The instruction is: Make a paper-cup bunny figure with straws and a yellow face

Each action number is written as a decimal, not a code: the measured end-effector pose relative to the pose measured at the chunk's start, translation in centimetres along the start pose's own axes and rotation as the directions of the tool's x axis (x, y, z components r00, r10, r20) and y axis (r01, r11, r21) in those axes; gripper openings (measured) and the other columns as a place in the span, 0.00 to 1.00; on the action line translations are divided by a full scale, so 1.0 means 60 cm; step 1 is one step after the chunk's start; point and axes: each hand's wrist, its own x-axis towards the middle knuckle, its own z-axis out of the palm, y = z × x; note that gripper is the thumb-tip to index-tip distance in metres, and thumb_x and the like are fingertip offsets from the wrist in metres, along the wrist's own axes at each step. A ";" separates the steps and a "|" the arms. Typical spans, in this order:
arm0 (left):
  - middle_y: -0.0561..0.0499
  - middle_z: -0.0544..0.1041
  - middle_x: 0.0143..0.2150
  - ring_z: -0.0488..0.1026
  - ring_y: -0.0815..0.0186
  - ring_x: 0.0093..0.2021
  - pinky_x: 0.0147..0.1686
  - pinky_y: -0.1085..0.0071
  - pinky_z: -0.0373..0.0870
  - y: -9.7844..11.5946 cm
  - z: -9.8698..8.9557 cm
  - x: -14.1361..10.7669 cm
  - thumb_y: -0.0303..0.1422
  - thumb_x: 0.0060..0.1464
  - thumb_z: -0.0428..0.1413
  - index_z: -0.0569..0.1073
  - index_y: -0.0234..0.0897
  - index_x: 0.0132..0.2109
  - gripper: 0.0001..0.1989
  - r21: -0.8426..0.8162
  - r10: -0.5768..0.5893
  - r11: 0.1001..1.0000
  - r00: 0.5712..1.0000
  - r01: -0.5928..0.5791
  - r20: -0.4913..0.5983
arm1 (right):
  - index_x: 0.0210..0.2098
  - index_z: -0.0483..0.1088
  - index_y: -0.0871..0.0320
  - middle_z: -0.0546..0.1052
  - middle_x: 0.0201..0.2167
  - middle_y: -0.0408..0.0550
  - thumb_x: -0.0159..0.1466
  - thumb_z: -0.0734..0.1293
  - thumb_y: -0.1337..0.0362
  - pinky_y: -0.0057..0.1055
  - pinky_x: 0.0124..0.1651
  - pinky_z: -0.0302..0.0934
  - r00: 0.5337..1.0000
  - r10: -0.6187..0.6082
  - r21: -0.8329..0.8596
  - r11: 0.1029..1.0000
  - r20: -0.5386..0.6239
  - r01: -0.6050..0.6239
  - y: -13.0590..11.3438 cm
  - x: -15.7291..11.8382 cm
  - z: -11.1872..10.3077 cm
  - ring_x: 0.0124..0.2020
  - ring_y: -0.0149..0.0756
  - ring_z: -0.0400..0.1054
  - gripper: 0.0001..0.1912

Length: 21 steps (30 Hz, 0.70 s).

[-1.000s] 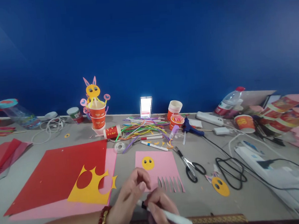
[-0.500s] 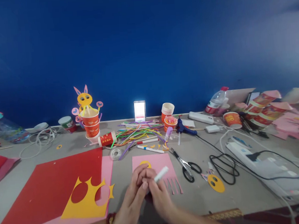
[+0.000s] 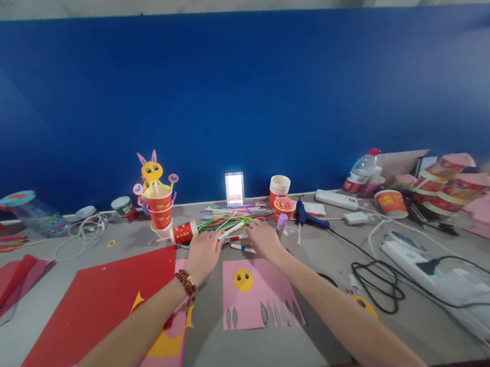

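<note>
Left hand: (image 3: 203, 255) palm down, fingers stretched away from the body; the thumb side meets the near end of a white marker (image 3: 232, 229), though I cannot tell whether it grips it or merely touches it.
Right hand: (image 3: 266, 239) palm down, fingers bent toward the table; whether anything is caught under the fingertips cannot be told.
White marker: in the gap between the hands, its long axis slanting from the left thumb, away and to the right; the far end points just past the right fingertips.
Nearer hand: the left, by my reading, since one end of the marker lies at its edge; the right is just beside the other end.
Blue-and-white marker: (image 3: 243, 248) on the near side of the white one, its length running roughly crosswise, its right end close to the right hand.
Coloured sticks: (image 3: 257, 211) a loose heap beyond the fingers, the white marker at its near edge.
Red cup: (image 3: 183, 231) on its side, left of the left hand.
Glue gun: (image 3: 310, 217) right of the right hand, well apart.
Pink sheet: (image 3: 272, 276) nearer the body, between the forearms, a yellow face (image 3: 243, 280) lying on it.
</note>
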 end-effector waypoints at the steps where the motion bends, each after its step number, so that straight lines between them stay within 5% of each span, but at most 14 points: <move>1: 0.40 0.77 0.41 0.73 0.51 0.46 0.48 0.55 0.64 0.003 0.002 0.009 0.33 0.66 0.44 0.72 0.35 0.43 0.12 0.018 -0.006 1.000 1.000 0.006 -0.010 | 0.53 0.69 0.61 0.73 0.52 0.53 0.69 0.66 0.61 0.44 0.50 0.68 1.000 -0.019 -0.049 0.999 0.012 0.020 -0.001 0.004 0.002 0.49 0.44 0.71 0.15; 8: 0.42 0.78 0.41 0.74 0.54 0.45 0.46 0.60 0.66 0.013 0.024 0.052 0.31 0.65 0.47 0.72 0.35 0.42 0.10 -0.005 0.050 0.999 0.999 -0.050 0.004 | 0.44 0.73 0.65 0.78 0.40 0.63 0.66 0.66 0.65 0.41 0.47 0.64 0.988 -0.126 -0.232 0.962 0.092 0.144 -0.012 -0.023 -0.045 0.46 0.50 0.72 0.10; 13: 0.43 0.78 0.45 0.73 0.55 0.48 0.49 0.60 0.66 0.021 0.028 0.051 0.30 0.65 0.48 0.73 0.36 0.45 0.10 -0.097 0.156 0.983 0.988 -0.155 -0.003 | 0.39 0.72 0.54 0.80 0.35 0.46 0.65 0.65 0.65 0.28 0.37 0.60 0.967 -0.210 -0.145 0.962 0.142 0.230 -0.007 -0.100 -0.096 0.37 0.39 0.73 0.04; 17: 0.46 0.77 0.49 0.70 0.58 0.53 0.55 0.59 0.62 0.046 -0.001 0.006 0.33 0.67 0.45 0.73 0.40 0.48 0.12 -0.167 0.261 0.950 0.965 -0.264 -0.039 | 0.33 0.71 0.56 0.78 0.30 0.42 0.64 0.65 0.66 0.26 0.34 0.59 0.986 -0.166 0.302 0.941 0.025 0.151 -0.001 -0.149 -0.097 0.32 0.34 0.71 0.03; 21: 0.49 0.77 0.37 0.72 0.60 0.42 0.52 0.58 0.62 0.073 -0.030 -0.057 0.35 0.64 0.51 0.72 0.37 0.40 0.08 -0.118 0.463 0.881 0.886 -0.459 0.014 | 0.30 0.72 0.57 0.75 0.27 0.43 0.61 0.68 0.62 0.26 0.28 0.58 0.996 -0.004 0.686 0.724 -0.092 0.066 -0.019 -0.184 -0.073 0.28 0.34 0.69 0.06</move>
